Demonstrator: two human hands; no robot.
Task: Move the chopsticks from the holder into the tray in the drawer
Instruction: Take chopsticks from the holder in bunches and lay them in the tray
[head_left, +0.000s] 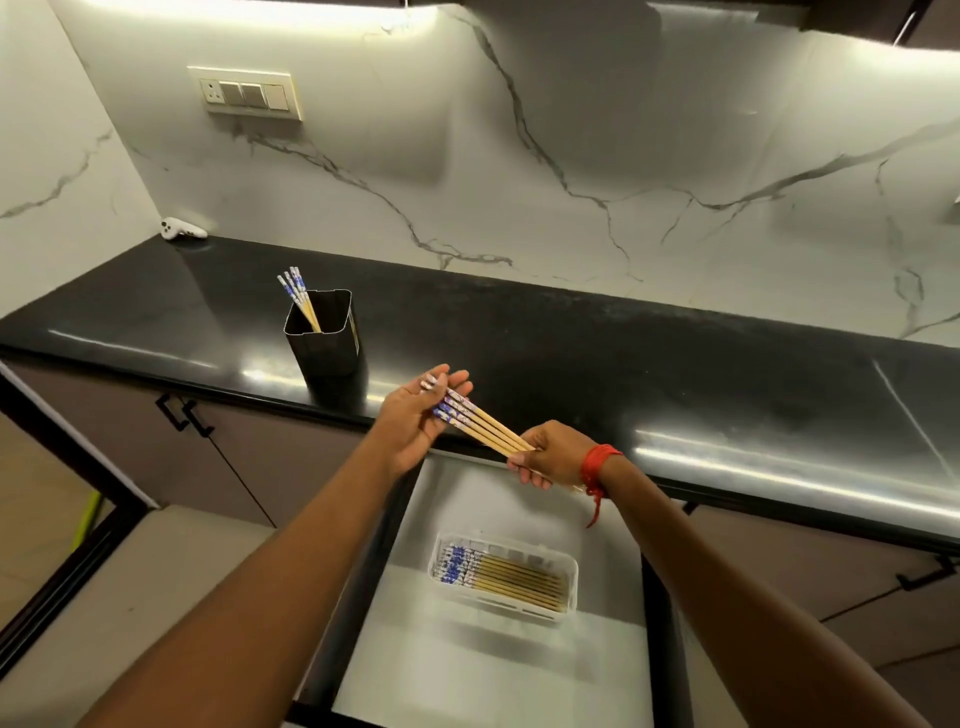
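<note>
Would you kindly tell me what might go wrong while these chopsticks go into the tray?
The bundle of blue-patterned wooden chopsticks is pinched only at its plain tips by the right hand and rests on the open left hand; one might slip and miss the clear plastic tray. It already holds a row of chopsticks, so new ones may land crooked.

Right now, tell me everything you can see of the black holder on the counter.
The holder is a dark, squarish cup with rounded corners and an open top, smooth and slightly glossy. It stands upright on the black counter, near its front edge. A few chopsticks lean in its left corner, blue-and-white ends up. Nothing else touches it.
</note>
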